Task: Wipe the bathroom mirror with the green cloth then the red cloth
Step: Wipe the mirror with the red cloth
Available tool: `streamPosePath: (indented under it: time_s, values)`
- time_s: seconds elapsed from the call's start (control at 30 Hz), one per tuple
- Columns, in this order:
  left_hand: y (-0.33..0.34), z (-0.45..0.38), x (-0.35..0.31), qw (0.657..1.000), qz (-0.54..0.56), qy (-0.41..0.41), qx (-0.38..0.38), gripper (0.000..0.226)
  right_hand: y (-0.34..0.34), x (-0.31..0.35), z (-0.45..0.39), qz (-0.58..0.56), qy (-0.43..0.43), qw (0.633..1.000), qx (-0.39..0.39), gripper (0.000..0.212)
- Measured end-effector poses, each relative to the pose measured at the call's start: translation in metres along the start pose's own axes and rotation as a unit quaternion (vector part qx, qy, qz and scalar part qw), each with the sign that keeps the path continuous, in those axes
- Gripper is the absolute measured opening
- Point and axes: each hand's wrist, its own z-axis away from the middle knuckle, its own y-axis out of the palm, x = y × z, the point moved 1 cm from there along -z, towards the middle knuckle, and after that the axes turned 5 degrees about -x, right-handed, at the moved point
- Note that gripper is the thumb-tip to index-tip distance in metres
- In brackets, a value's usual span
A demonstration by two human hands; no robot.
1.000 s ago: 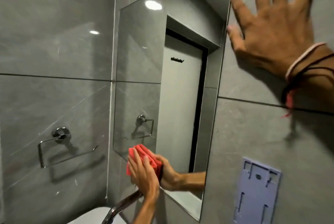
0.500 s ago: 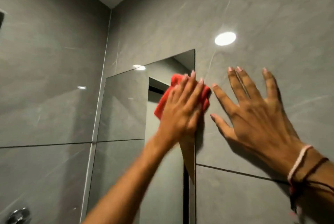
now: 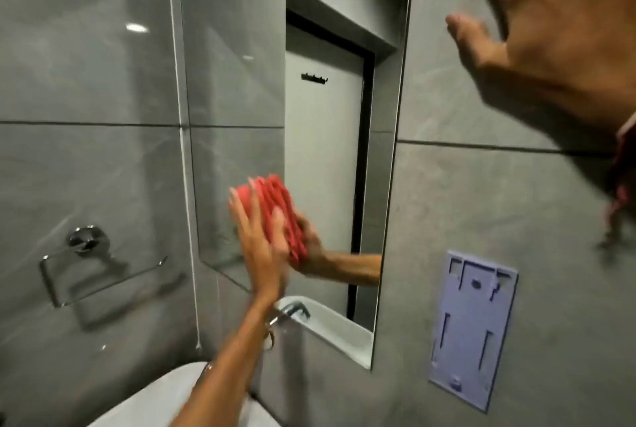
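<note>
The tall frameless mirror (image 3: 241, 89) hangs on the grey tiled wall. My left hand (image 3: 260, 247) presses a folded red cloth (image 3: 280, 209) flat against the lower part of the glass, and the hand and cloth are doubled in the reflection. My right hand (image 3: 554, 34) rests on the wall tile to the right of the mirror, fingers spread, holding nothing. A band and red threads hang at that wrist. No green cloth is in view.
A chrome towel ring (image 3: 86, 265) is fixed to the left wall. A chrome tap (image 3: 289, 311) and a white basin (image 3: 165, 395) sit below the mirror. A lilac plastic mounting plate (image 3: 471, 326) is stuck to the wall at lower right.
My left hand has swept the red cloth from the mirror's top right corner down to its lower part. The view has tilted down; my right hand stays on the wall.
</note>
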Motion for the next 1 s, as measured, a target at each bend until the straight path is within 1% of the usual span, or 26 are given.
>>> streamPosePath:
  time_s: [0.07, 0.1, 0.17, 0.23, 0.3, 0.33, 0.4, 0.43, 0.5, 0.57, 0.63, 0.7, 0.73, 0.8, 0.83, 0.87, 0.93, 1.0]
  values:
    - [0.001, 0.102, -0.008, 1.0, 0.011, 0.005, 0.025, 0.067, -0.001, 0.002, 0.004, -0.045, 0.032, 0.997, 0.049, 0.078]
    - [0.004, 0.141, -0.023, 0.999, 0.015, 0.011, 0.031, 0.066, -0.007, 0.004, 0.003, -0.062, 0.038, 0.996, 0.06, 0.077]
    - [0.015, 0.173, -0.054, 1.0, 0.023, -0.005, 0.019, 0.064, -0.021, 0.005, -0.002, -0.041, 0.011, 0.998, 0.046, 0.07]
    - [0.027, 0.155, -0.085, 0.998, 0.04, -0.039, 0.004, 0.062, -0.036, 0.001, -0.007, -0.007, -0.033, 0.999, 0.039, 0.069]
    - [0.04, 0.108, -0.119, 0.998, 0.051, -0.028, -0.001, 0.063, -0.046, -0.005, -0.013, -0.02, -0.062, 0.995, 0.076, 0.072]
    - [0.045, 0.079, -0.138, 0.998, 0.054, -0.009, -0.005, 0.065, -0.051, -0.009, -0.014, -0.038, -0.069, 0.992, 0.095, 0.073]
    - [0.055, 0.011, -0.194, 0.996, 0.07, 0.061, -0.007, 0.069, -0.064, -0.021, -0.016, -0.08, -0.063, 0.989, 0.11, 0.075]
    - [0.062, -0.023, -0.225, 0.993, 0.076, 0.094, -0.009, 0.071, -0.07, -0.027, -0.017, -0.108, -0.055, 0.987, 0.106, 0.074]
    - [0.076, -0.082, -0.286, 0.983, 0.066, 0.17, -0.005, 0.075, -0.08, -0.036, -0.021, -0.188, -0.029, 0.976, 0.109, 0.071]
    - [0.088, -0.124, -0.344, 0.962, 0.05, 0.269, 0.008, 0.081, -0.091, -0.047, -0.034, -0.282, 0.017, 0.954, 0.1, 0.068]
    - [0.098, -0.14, -0.386, 0.934, 0.048, 0.354, 0.032, 0.089, -0.101, -0.058, -0.053, -0.336, 0.087, 0.935, 0.069, 0.061]
    - [0.1, -0.144, -0.405, 0.903, 0.073, 0.421, 0.048, 0.096, -0.104, -0.067, -0.077, -0.379, 0.161, 0.91, 0.05, 0.055]
    - [0.101, -0.145, -0.407, 0.889, 0.09, 0.445, 0.056, 0.098, -0.102, -0.069, -0.089, -0.4, 0.197, 0.894, 0.047, 0.056]
    - [0.099, -0.144, -0.403, 0.865, 0.127, 0.48, 0.063, 0.102, -0.1, -0.07, -0.112, -0.409, 0.232, 0.88, 0.065, 0.063]
    - [0.097, -0.143, -0.397, 0.855, 0.142, 0.495, 0.064, 0.103, -0.098, -0.066, -0.121, -0.397, 0.229, 0.885, 0.087, 0.068]
    - [0.095, -0.141, -0.393, 0.845, 0.153, 0.508, 0.066, 0.104, -0.097, -0.062, -0.129, -0.375, 0.218, 0.894, 0.114, 0.068]
    - [0.088, -0.133, -0.383, 0.833, 0.147, 0.529, 0.072, 0.106, -0.094, -0.054, -0.138, -0.323, 0.19, 0.911, 0.173, 0.051]
    - [0.082, -0.124, -0.377, 0.831, 0.136, 0.533, 0.078, 0.108, -0.092, -0.047, -0.137, -0.305, 0.174, 0.908, 0.229, 0.041]
